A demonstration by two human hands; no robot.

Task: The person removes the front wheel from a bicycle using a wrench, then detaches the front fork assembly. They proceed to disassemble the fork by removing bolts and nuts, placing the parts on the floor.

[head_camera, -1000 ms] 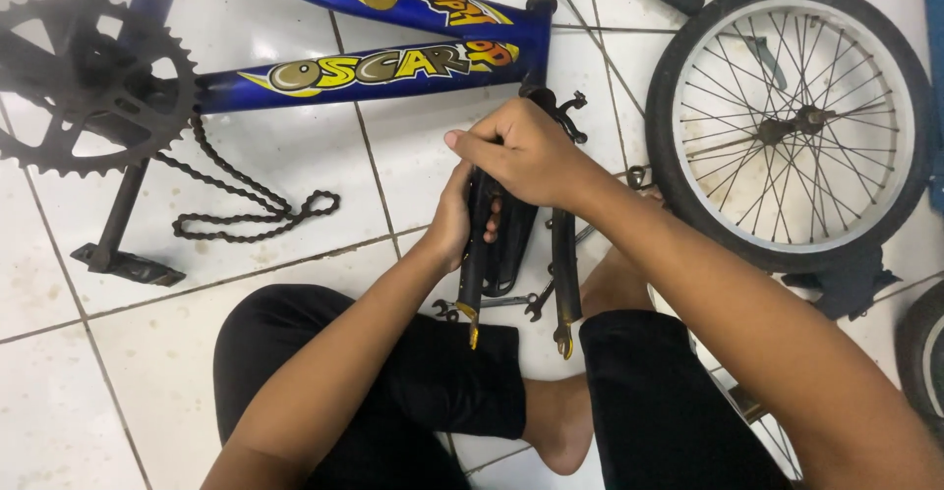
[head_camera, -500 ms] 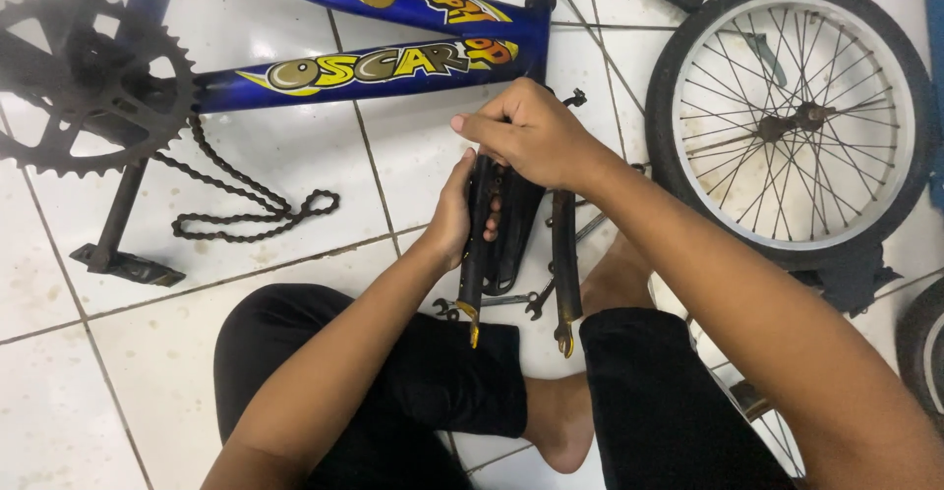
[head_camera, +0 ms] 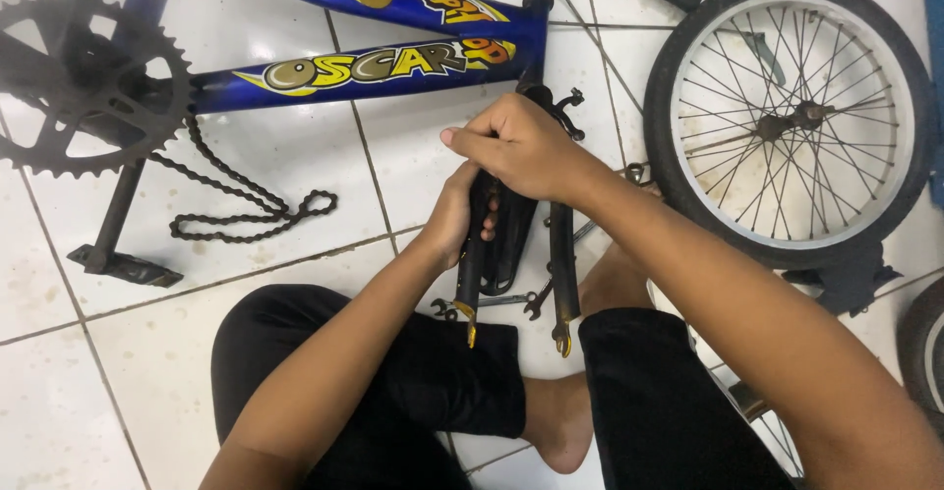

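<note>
**Two hands on the black fork**

Two hands close on one black bicycle fork point(head_camera: 562, 254), which stands roughly upright over the white tiled floor point(head_camera: 275, 156), its two legs ending just above the seated person's knees. The right hand point(head_camera: 516, 146) is clenched over the top of the fork, knuckles up, thumb pointing left. The left hand point(head_camera: 460, 217) sits just below and behind it, fingers wrapped around the left fork leg; what else it may pinch there is hard to tell. Between the fork legs hangs a black mudguard-like piece point(head_camera: 509, 239). Beneath the leg tips lie small wrenches point(head_camera: 511, 300) on the tile. Directly above the grip runs the blue bicycle frame point(head_camera: 374, 62). Left of the hands a loose chain point(head_camera: 246, 205) trails from the chainring point(head_camera: 93, 82). Right of the hands, close by, lies a spoked wheel point(head_camera: 792, 116).
</note>
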